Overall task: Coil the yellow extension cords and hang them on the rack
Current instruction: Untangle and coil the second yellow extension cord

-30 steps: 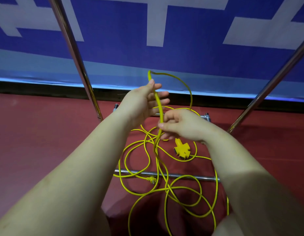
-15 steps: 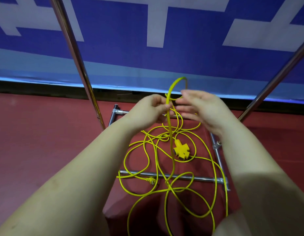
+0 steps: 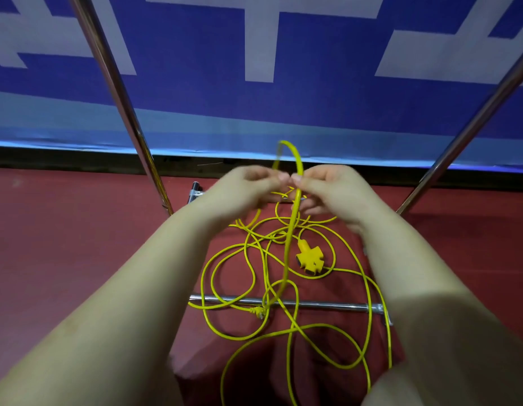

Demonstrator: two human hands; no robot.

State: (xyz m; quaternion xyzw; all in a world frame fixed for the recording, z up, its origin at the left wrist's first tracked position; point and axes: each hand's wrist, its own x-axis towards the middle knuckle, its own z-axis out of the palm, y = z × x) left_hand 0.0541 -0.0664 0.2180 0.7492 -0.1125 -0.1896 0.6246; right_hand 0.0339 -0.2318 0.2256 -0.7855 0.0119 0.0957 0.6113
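Thin yellow cord [image 3: 286, 253], one raised loop pinched in both grips, left hand [image 3: 248, 189] and right hand [image 3: 327, 186] meeting. The rest sprawls tangled on the red floor [image 3: 78, 244] across the rack [image 3: 313, 303] base bar, its three-way socket [image 3: 308, 257] lying among the strands.

two bare forearms enter from the bottom corners, no sleeves in view on either. left hand [image 3: 248, 186] and right hand [image 3: 330, 186] are bare too: no gloves, rings, watch or wristbands visible. short fingernails show at the fingertips [image 3: 283, 176] near the middle. left hand is a bit motion-blurred, so finer detail there can't be told. a rounded bare part, maybe a knee, sits at the bottom right edge.
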